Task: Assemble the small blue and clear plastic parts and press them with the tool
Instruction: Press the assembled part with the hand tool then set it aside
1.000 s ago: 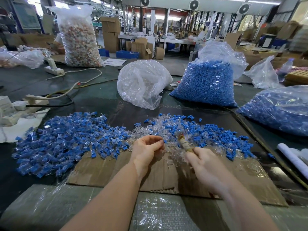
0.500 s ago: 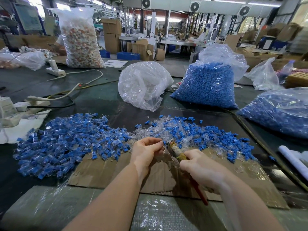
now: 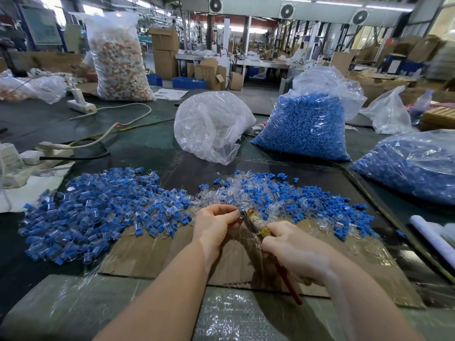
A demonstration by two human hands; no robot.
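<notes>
My left hand (image 3: 216, 223) pinches a small blue and clear part (image 3: 236, 212) between thumb and fingertips, just above the cardboard sheet (image 3: 152, 257). My right hand (image 3: 295, 252) grips a pliers-like tool (image 3: 256, 223) with tape-wrapped jaws and a red handle. The tool's tip meets the part at my left fingertips. A pile of assembled blue and clear pieces (image 3: 98, 212) lies to the left. A mixed heap of loose blue and clear parts (image 3: 295, 198) spreads behind and to the right of my hands.
A bag of clear parts (image 3: 211, 124) and a bag of blue parts (image 3: 305, 129) stand behind the piles. Another blue-filled bag (image 3: 406, 166) lies at right. Power strips and cables (image 3: 56, 147) sit at left. Bubble wrap (image 3: 234, 316) covers the near table edge.
My right hand has swung the tool leftward and down until its tip reaches the part at my left fingertips. My left hand has stayed almost in place.
</notes>
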